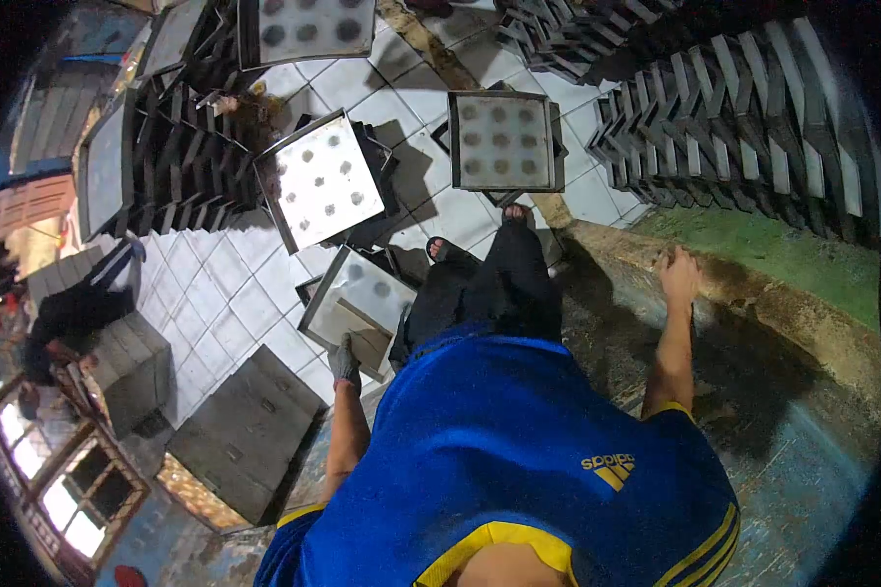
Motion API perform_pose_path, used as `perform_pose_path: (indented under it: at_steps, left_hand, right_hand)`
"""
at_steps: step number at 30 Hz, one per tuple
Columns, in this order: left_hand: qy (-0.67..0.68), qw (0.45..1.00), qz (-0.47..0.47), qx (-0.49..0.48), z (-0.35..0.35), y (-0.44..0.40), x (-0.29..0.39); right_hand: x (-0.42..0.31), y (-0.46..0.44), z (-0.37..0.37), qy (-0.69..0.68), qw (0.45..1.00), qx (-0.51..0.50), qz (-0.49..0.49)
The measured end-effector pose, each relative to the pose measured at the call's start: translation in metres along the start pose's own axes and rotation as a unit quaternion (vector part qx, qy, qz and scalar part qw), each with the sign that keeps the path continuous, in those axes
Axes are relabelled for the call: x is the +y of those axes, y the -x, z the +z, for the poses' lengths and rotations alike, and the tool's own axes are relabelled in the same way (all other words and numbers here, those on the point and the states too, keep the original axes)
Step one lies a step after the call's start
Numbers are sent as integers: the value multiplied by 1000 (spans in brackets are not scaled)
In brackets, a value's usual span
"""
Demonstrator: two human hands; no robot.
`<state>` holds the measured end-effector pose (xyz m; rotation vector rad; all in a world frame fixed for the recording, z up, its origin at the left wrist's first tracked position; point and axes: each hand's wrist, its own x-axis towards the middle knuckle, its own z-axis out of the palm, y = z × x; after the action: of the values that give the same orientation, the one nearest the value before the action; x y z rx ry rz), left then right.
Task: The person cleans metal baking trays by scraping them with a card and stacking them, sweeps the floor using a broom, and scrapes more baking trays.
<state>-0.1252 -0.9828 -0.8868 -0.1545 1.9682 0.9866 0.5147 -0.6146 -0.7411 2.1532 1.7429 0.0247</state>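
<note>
My left hand (344, 362), in a grey glove, is closed on the edge of a flat grey-brown board (360, 331). The board lies over part of a metal tray (338, 293) with dark round spots, close to my left knee. My right hand (677, 277) is bare and holds nothing. Its fingers are apart and slightly bent, at the edge of a worn ledge (646, 250). In front of my feet are two more spotted trays, a bright tilted one (323, 181) and a squarer one (500, 142), each on top of others.
Tall stacks of metal trays stand at the right (744, 127) and left (181, 161). Another spotted tray (306, 29) is at the far side. A large grey box (245, 430) sits to my left on the white tile floor (215, 279). Another person (78, 308) is farther left.
</note>
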Motion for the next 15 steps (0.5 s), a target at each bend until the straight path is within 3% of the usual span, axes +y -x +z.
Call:
perform_pose_path:
  at_steps: [5, 7, 12, 15]
  left_hand:
    - [-37, 998, 26, -38, -3, -14, 5]
    - [-148, 979, 132, -45, 4, -20, 26]
    - [-40, 988, 142, -42, 20, -62, 60]
    - [14, 987, 154, -40, 44, -43, 92]
  right_hand:
    - [5, 1, 2, -6, 999, 23, -22]
    - [6, 2, 1, -9, 999, 26, -40]
    - [6, -2, 6, -28, 999, 33, -32]
    - [9, -8, 21, -39, 999, 24, -8]
